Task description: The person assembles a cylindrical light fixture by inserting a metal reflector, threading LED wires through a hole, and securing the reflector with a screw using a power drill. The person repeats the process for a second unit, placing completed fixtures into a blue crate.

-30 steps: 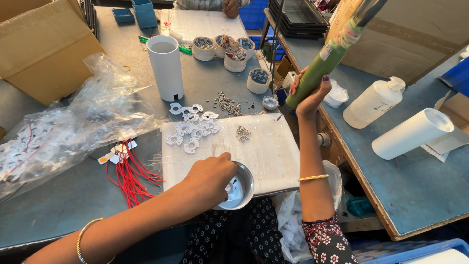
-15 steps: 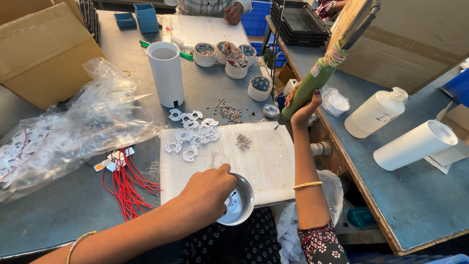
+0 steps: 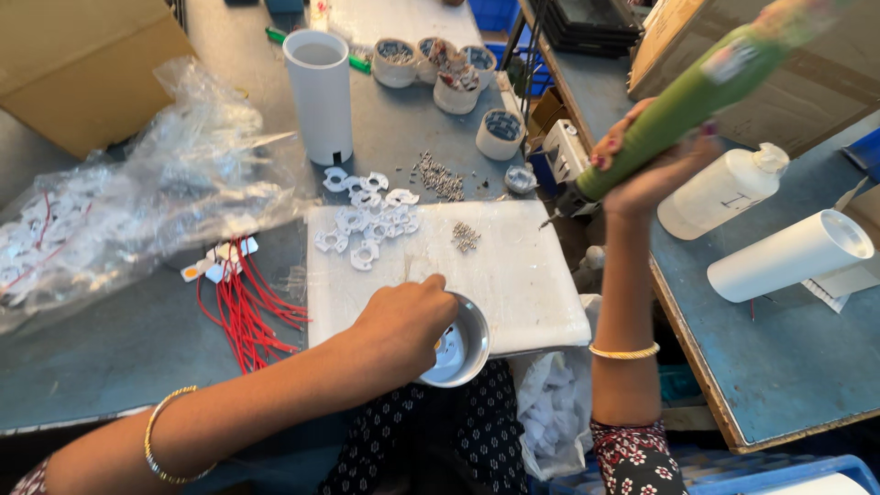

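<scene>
At the near edge of the white board (image 3: 513, 275), your left hand (image 3: 403, 321) has its fingers curled closed around the rim of a small metal cup (image 3: 458, 348), which holds a white part and overhangs the board's edge above your lap. Your right hand (image 3: 646, 165), raised beside the table (image 3: 137, 348), is wrapped tightly around a green electric screwdriver (image 3: 678, 110), bit tip pointing down toward the board's far right corner.
</scene>
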The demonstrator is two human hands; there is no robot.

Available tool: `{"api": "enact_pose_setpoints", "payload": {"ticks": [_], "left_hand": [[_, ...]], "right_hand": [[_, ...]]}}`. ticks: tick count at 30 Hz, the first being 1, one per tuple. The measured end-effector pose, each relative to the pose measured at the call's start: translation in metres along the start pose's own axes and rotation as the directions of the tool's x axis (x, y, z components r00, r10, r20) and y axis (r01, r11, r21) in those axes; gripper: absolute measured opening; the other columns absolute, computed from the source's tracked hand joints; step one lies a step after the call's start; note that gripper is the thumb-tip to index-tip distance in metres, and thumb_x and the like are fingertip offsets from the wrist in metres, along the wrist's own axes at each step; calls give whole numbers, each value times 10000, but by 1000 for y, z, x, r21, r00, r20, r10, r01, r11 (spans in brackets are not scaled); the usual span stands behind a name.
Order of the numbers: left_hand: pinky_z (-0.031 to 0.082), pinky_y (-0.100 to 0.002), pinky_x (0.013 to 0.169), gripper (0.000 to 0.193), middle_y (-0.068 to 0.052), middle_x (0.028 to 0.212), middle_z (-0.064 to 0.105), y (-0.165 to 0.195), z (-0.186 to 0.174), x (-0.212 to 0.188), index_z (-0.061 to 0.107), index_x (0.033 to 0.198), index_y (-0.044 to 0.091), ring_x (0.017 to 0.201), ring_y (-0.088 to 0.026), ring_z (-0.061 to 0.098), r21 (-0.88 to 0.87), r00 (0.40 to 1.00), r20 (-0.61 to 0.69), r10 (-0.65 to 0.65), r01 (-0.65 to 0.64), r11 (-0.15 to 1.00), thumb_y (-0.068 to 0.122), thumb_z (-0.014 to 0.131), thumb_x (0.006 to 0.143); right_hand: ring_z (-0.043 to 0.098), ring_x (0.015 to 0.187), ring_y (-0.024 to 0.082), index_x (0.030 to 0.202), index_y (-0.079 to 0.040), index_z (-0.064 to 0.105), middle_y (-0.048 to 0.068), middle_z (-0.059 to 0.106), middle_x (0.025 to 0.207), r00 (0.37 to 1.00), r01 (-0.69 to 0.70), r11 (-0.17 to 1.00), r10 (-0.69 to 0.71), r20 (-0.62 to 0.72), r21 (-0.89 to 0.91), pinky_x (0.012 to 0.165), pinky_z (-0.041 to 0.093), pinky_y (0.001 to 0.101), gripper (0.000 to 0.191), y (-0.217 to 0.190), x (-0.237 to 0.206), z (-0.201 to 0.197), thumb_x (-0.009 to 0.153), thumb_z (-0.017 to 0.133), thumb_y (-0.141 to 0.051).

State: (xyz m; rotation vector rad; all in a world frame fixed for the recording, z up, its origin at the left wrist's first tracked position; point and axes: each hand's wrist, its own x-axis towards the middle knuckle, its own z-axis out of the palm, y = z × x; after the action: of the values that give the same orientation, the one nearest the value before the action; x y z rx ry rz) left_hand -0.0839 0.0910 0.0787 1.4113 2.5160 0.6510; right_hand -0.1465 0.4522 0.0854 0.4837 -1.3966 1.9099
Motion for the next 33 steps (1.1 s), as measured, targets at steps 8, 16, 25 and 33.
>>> {"api": "enact_pose_setpoints", "payload": {"ticks": [8,16,25,33], "left_hand": [[565,-508,681,245,-208,1031,654,-5,3,0,719,919,14,869,-418,697,-21,1000,-11,6,-6,1000,-1,728,674],[568,-505,670,291,-212,1017,663,-8,4,0,720,910,5,867,-417,700,-23,998,-55,45,-46,999,-19,750,622],[569,-489,673,297,-206,988,667,-10,3,2,769,949,90,851,-401,706,-54,998,-29,55,-56,997,-29,712,683],[577,-489,694,263,-218,983,677,-14,0,4,773,929,66,864,-410,708,-71,993,-82,87,-93,993,6,740,675]], "right_hand": [[433,467,180,1086,-9,493,83,519,812,980,-183,948,155,126,260,508,375,346,711,-100,-44,48,1004,295,-687],[451,457,163,1070,-55,433,41,454,659,972,-128,918,42,229,374,489,443,383,432,-117,-84,115,1015,350,-475],[493,449,231,979,-7,426,146,507,631,963,-159,938,78,260,308,486,474,393,817,-104,-120,153,862,469,-815],[427,427,217,941,45,435,181,484,611,974,-204,925,160,159,320,467,444,382,877,-102,-135,149,829,459,-825]]}}
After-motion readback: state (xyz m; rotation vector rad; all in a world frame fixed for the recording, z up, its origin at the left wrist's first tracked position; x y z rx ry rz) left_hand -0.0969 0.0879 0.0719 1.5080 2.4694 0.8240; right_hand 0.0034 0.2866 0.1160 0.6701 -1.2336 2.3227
